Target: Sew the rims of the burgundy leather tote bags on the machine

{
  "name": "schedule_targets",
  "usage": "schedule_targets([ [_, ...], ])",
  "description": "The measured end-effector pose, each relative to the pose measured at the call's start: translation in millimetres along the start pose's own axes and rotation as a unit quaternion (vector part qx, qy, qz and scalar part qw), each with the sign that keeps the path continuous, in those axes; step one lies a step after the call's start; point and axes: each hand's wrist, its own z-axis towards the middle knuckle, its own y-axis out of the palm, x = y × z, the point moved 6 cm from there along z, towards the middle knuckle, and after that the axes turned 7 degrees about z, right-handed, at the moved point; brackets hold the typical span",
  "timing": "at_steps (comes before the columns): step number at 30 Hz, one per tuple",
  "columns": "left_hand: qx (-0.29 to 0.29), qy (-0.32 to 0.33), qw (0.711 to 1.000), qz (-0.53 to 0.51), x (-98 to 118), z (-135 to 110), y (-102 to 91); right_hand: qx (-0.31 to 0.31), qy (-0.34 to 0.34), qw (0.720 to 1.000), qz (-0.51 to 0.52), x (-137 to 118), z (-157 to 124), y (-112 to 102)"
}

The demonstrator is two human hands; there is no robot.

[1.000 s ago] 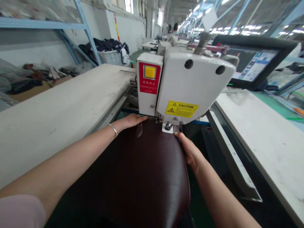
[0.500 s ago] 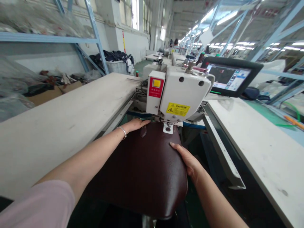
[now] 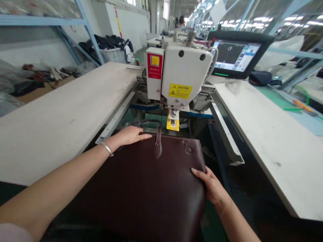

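A dark brown leather bag (image 3: 151, 188) hangs between my hands, just in front of a white sewing machine (image 3: 188, 72). Its stitched top edge carries a pointed leather tab (image 3: 158, 148) and, toward the right, a small round mark. My left hand (image 3: 133, 135) grips the top edge on the left, thumb over the front. On the right side, my right hand (image 3: 209, 183) pinches the bag's edge, thumb in front and fingers behind. The machine's yellow-marked arm end (image 3: 173, 122) is exposed beneath the needle area, apart from the bag.
White tabletops flank me, one on the left (image 3: 63, 114) and one on the right (image 3: 272, 148). Metal rails (image 3: 227, 134) jut toward me beside the machine. A control screen (image 3: 237, 55) stands at the right. A basket of dark cloth (image 3: 113, 55) sits behind the left table.
Both hands have drawn the bag back toward me, off the machine's arm end. Its top edge and tab now show. The view has tilted down a little.
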Motion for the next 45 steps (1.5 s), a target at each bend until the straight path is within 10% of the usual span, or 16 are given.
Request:
schedule_targets([
  [7, 0.013, -0.024, 0.999, 0.036, 17.7, 12.9, -0.5, 0.004, -0.094, 0.988, -0.124, -38.2, 1.3, -38.3],
  [10, 0.014, -0.004, 1.0, 0.019, 39.4, 12.1, -0.2, 0.038, -0.271, 0.91, -0.313, -76.4, 6.8, -32.9],
  [13, 0.02, -0.016, 1.0, 0.003, 48.1, 11.8, -2.7, -0.026, -0.294, 0.838, -0.458, -94.2, 23.5, -8.6],
  [18, 0.004, -0.026, 1.0, -0.011, 45.6, 13.9, -2.0, -0.162, -0.15, 0.884, -0.412, -97.1, 38.1, 13.0],
  [31, -0.051, -0.007, 0.999, -0.007, 42.9, 29.2, 12.4, -0.222, -0.032, 0.922, -0.315, -100.0, 37.8, 3.0],
  [41, -0.04, -0.015, 0.999, 0.015, 43.8, 27.1, 20.4, -0.167, -0.08, 0.897, -0.401, -85.7, 49.0, 6.1],
  [45, 0.09, 0.026, 0.995, 0.028, 33.7, 22.6, 7.0, -0.089, -0.112, 0.906, -0.399, -83.6, 54.5, 0.7],
])
